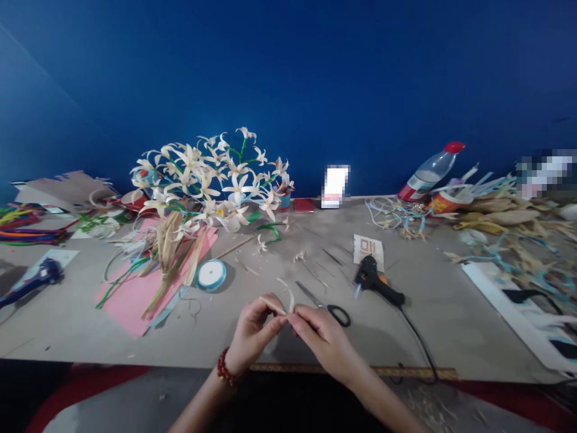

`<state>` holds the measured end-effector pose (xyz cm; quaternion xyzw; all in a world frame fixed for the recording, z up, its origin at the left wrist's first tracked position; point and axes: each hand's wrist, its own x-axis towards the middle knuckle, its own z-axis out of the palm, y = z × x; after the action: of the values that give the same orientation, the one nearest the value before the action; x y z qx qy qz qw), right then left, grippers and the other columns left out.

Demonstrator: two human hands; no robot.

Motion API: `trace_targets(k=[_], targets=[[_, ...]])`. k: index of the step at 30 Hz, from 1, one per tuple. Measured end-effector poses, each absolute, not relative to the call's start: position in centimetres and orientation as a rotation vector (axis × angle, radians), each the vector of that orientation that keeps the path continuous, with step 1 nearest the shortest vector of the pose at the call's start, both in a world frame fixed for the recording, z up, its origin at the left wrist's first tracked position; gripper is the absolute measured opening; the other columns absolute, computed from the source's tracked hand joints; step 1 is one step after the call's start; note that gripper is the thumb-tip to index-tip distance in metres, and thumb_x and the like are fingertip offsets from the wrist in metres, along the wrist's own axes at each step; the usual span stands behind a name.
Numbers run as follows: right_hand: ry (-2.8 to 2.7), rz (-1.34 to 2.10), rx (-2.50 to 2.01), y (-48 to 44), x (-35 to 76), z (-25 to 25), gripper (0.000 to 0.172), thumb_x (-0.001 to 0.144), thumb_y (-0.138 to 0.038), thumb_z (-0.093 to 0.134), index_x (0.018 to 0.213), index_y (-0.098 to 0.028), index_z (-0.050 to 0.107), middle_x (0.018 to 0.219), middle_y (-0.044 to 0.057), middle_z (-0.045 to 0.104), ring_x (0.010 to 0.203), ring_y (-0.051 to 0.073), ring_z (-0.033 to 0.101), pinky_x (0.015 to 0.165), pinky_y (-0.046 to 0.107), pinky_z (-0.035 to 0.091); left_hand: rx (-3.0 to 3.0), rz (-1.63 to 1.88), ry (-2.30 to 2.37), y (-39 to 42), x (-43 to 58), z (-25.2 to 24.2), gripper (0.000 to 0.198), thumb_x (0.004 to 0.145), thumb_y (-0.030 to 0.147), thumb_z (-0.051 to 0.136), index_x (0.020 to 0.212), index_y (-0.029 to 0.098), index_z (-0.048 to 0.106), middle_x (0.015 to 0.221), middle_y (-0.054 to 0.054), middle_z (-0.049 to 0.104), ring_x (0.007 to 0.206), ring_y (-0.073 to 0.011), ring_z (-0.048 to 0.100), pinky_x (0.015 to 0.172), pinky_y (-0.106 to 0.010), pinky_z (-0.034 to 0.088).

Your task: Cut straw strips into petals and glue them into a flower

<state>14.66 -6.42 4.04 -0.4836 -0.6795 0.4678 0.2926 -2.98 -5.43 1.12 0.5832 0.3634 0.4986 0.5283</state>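
Note:
My left hand (258,329) and my right hand (321,338) meet low in the middle of the view, just over the table's front part. Thumbs and fingers of both are pinched together on a pale, narrow corn husk strip (290,294). One end of it curves up from between the hands, and a straight piece lies along my left fingers. Scissors (338,314) with dark handles lie right beside my right hand. Farther right rests a black glue gun (378,284) with its cord trailing to the table's front edge.
White husk flowers (205,180) on green stems stand at the back. A ribbon spool (211,275) and pink paper (128,307) lie left of centre. At right are a tilted plastic bottle (428,174), a white power strip (500,307) and loose husks (500,218). A blue glue gun (38,278) lies far left.

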Motion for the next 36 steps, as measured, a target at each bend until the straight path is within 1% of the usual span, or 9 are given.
trace_targets(k=[9, 14, 18, 20, 22, 25, 29, 33, 36], targets=[[-1.309, 1.853, -1.085, -6.9, 14.4, 4.7, 0.048, 0.083, -0.061, 0.056, 0.061, -0.020, 0.042, 0.053, -0.007, 0.032, 0.048, 0.008, 0.024, 0.045, 0.023, 0.020, 1.509, 1.196, 0.844, -5.0, -4.0, 0.7, 0.013, 0.087, 0.025, 0.063, 0.079, 0.015, 0.063, 0.075, -0.005, 0.060, 0.074, -0.0168, 0.056, 0.070, -0.030, 0.045], [-1.314, 1.853, -1.061, -7.0, 15.7, 5.3, 0.048, 0.086, -0.061, 0.053, 0.066, -0.018, 0.050, 0.058, -0.005, 0.037, 0.050, 0.008, 0.029, 0.045, 0.022, 0.020, 1.229, 1.188, 0.963, -4.6, -5.2, -0.5, 0.012, 0.087, 0.024, 0.063, 0.079, 0.016, 0.060, 0.072, 0.000, 0.053, 0.062, -0.0099, 0.047, 0.058, -0.022, 0.038], [-1.116, 1.710, -1.208, -5.7, 15.9, 3.8, 0.043, 0.088, -0.062, 0.050, 0.078, -0.020, 0.051, 0.061, -0.007, 0.034, 0.048, 0.008, 0.023, 0.042, 0.019, 0.016, 1.186, 1.214, 0.885, -5.2, -4.9, -0.3, 0.014, 0.087, 0.024, 0.063, 0.078, 0.016, 0.058, 0.068, 0.001, 0.051, 0.061, -0.0102, 0.048, 0.059, -0.022, 0.039], [-1.228, 1.568, -1.262, -5.5, 15.4, 3.2, 0.038, 0.089, -0.057, 0.051, 0.079, -0.020, 0.052, 0.063, -0.005, 0.041, 0.051, 0.009, 0.034, 0.045, 0.020, 0.026, 1.222, 1.212, 0.888, -5.5, -4.4, 0.0, 0.014, 0.087, 0.025, 0.063, 0.078, 0.016, 0.059, 0.067, 0.001, 0.052, 0.062, -0.0111, 0.049, 0.060, -0.023, 0.040], [-1.518, 1.432, -1.248, -5.6, 14.9, 3.1, 0.032, 0.093, -0.049, 0.049, 0.084, -0.020, 0.058, 0.071, -0.001, 0.054, 0.063, 0.013, 0.049, 0.058, 0.024, 0.039, 1.284, 1.188, 0.930, -5.6, -4.0, 0.3, 0.014, 0.086, 0.026, 0.064, 0.078, 0.015, 0.060, 0.068, 0.000, 0.054, 0.064, -0.0120, 0.049, 0.060, -0.023, 0.040], [-1.827, 1.263, -1.209, -6.0, 14.2, 3.5, 0.034, 0.098, -0.043, 0.041, 0.086, -0.020, 0.063, 0.079, 0.003, 0.064, 0.073, 0.017, 0.057, 0.069, 0.028, 0.041, 1.362, 1.164, 0.979, -5.6, -3.6, 0.6, 0.016, 0.085, 0.028, 0.065, 0.078, 0.015, 0.061, 0.073, -0.003, 0.059, 0.065, -0.0130, 0.051, 0.060, -0.023, 0.041], [-1.846, 1.270, -1.234, -6.1, 13.8, 3.5, 0.045, 0.099, -0.046, 0.035, 0.068, -0.019, 0.053, 0.064, -0.001, 0.052, 0.061, 0.014, 0.047, 0.058, 0.025, 0.034, 1.429, 1.181, 0.938, -5.5, -3.4, 1.2, 0.017, 0.086, 0.028, 0.064, 0.076, 0.015, 0.061, 0.072, -0.003, 0.058, 0.067, -0.0141, 0.053, 0.063, -0.025, 0.043], [-1.611, 1.637, -1.117, -6.0, 13.8, 3.0, 0.053, 0.096, -0.057, 0.035, 0.059, -0.019, 0.039, 0.057, -0.005, 0.036, 0.053, 0.010, 0.034, 0.050, 0.023, 0.027, 1.493, 1.213, 0.883, -5.5, -3.4, 1.5, 0.015, 0.086, 0.024, 0.063, 0.075, 0.015, 0.061, 0.072, -0.004, 0.060, 0.073, -0.0162, 0.056, 0.071, -0.029, 0.046], [-1.365, 1.950, -1.045, -6.2, 14.0, 3.2, 0.054, 0.091, -0.063, 0.040, 0.060, -0.019, 0.042, 0.052, -0.007, 0.034, 0.046, 0.008, 0.025, 0.043, 0.022, 0.019, 1.533, 1.226, 0.840, -5.5, -3.6, 1.3, 0.012, 0.087, 0.023, 0.063, 0.077, 0.016, 0.062, 0.074, -0.004, 0.063, 0.076, -0.0175, 0.058, 0.075, -0.032, 0.047]])
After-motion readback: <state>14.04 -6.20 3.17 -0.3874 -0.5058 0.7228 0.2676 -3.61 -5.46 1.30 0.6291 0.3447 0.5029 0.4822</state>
